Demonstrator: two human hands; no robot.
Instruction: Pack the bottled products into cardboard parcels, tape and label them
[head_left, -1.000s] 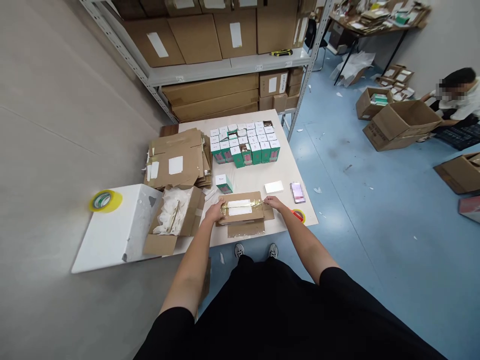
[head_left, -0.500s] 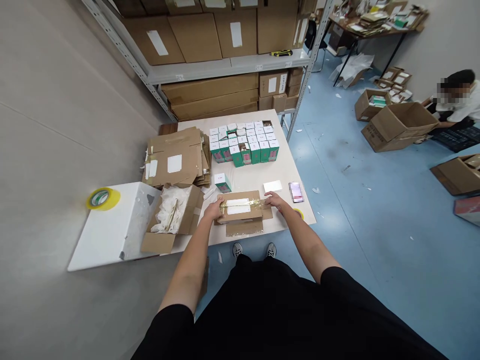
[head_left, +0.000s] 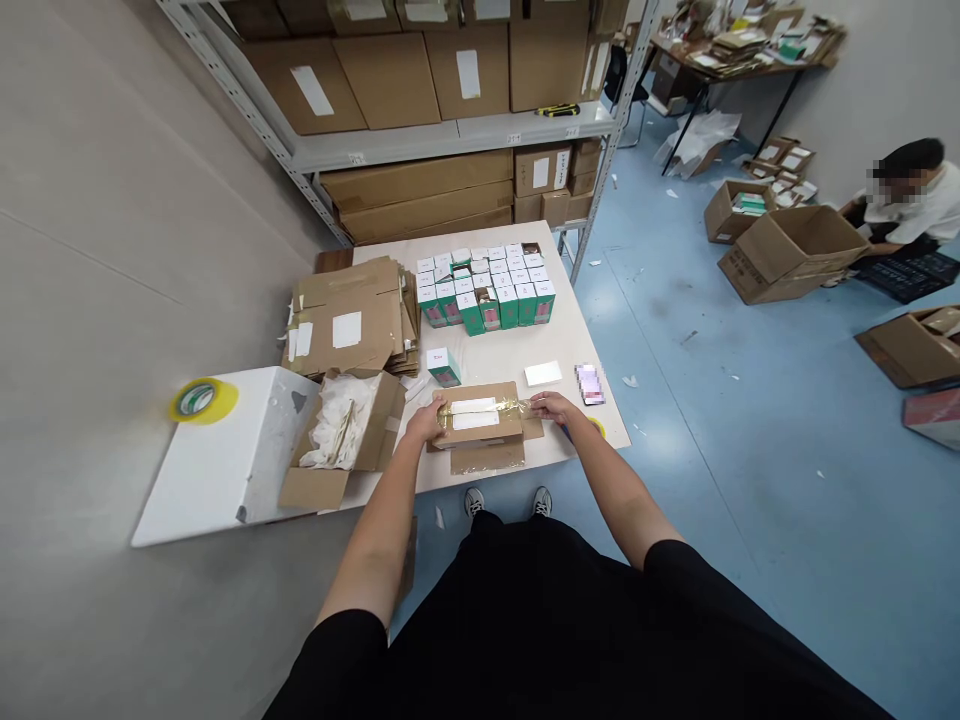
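Observation:
A small cardboard box [head_left: 480,433] with white labels lies at the table's front, clear tape across its top. My left hand [head_left: 426,420] grips its left end, thumb on top. Beyond the right end, my right hand [head_left: 552,407] is closed on the loose end of the packing tape [head_left: 523,407], which stretches from the box top to my fingers. Cardboard flaps [head_left: 487,459] stick out toward me. Partly behind my right forearm sits a yellow tape roll [head_left: 598,426]. A single green-and-white carton [head_left: 443,367] stands just behind the box.
Rows of green-and-white cartons [head_left: 487,285] stand at the back. Flattened cardboard [head_left: 349,310] and an open box of white paper [head_left: 341,425] are at left. A white block [head_left: 543,374] and phone [head_left: 590,384] lie right. A co-worker [head_left: 911,205] crouches by floor boxes [head_left: 780,255].
My right hand has moved slightly down at the box's right end, and the tape strip shows more clearly between box and fingers. My left hand keeps its grip.

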